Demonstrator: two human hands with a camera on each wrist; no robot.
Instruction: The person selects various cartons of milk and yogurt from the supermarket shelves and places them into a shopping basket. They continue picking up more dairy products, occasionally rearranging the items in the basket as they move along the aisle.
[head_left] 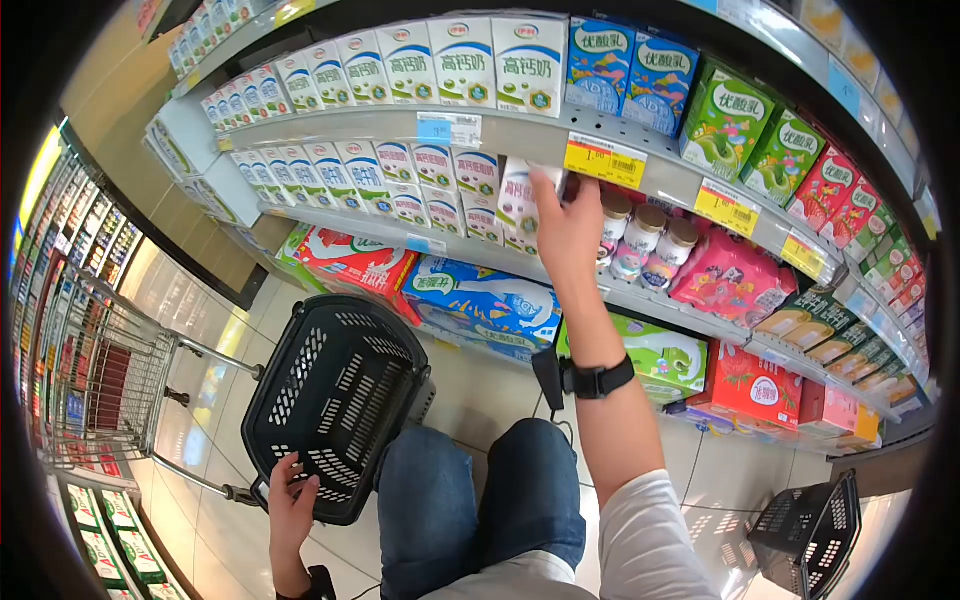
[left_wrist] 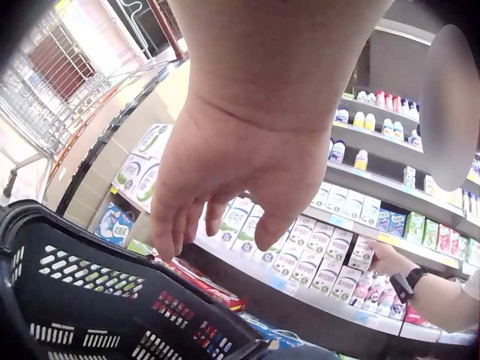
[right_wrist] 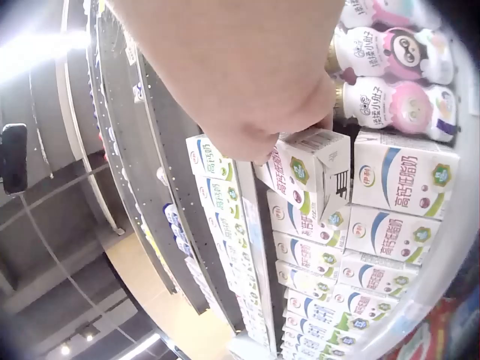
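Lower left, the left hand [head_left: 292,510] hangs with its grip loosely open by the black basket [head_left: 335,410]. Farther, at upper centre, the right hand [head_left: 572,235] grips a white milk carton [head_left: 518,196] beside small bottles [head_left: 642,245].

Head cam: high, down over my knees [head_left: 430,490], shelf [head_left: 520,130] ahead; wrist cams: close behind left hand [left_wrist: 232,165], right hand [right_wrist: 262,112]; all share shelf.

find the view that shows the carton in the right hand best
The right wrist view: there the carton is close, two printed sides readable in part beneath the hand. The head view shows it partly behind fingers; the left wrist view shows it small.
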